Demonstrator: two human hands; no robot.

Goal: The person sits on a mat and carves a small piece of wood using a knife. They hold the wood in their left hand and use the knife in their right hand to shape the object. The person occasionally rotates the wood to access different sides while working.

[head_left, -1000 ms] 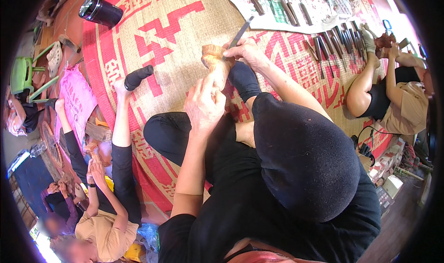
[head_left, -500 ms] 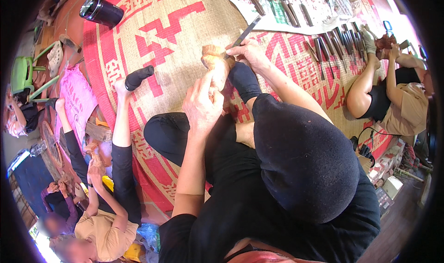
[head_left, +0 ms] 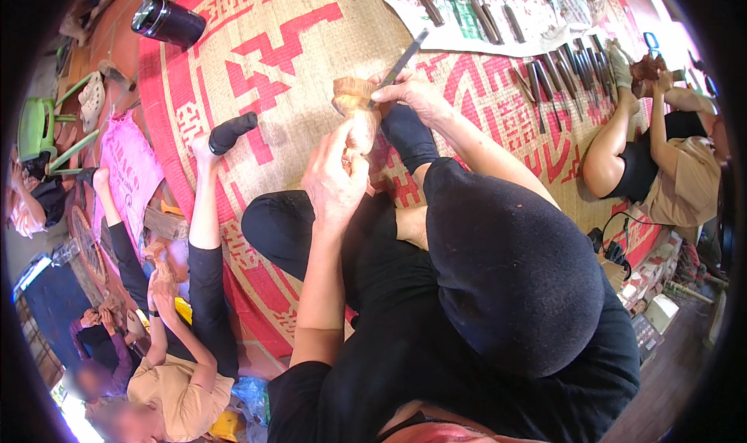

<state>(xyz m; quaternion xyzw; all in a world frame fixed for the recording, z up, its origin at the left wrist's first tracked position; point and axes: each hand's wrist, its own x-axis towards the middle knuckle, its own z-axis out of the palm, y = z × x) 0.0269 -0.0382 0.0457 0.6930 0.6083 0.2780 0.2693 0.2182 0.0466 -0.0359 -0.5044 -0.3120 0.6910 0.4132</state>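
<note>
A pale carved piece of wood (head_left: 354, 91) with a wider top block is held over the mat by my left hand (head_left: 334, 177). Its fingers wrap round the lower part, so that end is mostly covered. My right hand (head_left: 412, 97) is closed on a flat dark file (head_left: 406, 58), which slants up to the right from the carving. The file's lower end lies against the wood's right side, where my fingers hide the contact. Just below my right hand is my foot in a dark sock (head_left: 410, 135).
Chisels (head_left: 560, 77) lie in a row on the patterned mat (head_left: 288, 61); more tools rest on a white sheet (head_left: 498, 42). A black flask (head_left: 169, 22) lies at upper left. Co-workers sit at left and right, one in a tan shirt (head_left: 183, 384). A green chair (head_left: 35, 128) stands far left.
The carving and both hands have shifted slightly left. The file has slid a little down and left along the wood, still in my right hand.
</note>
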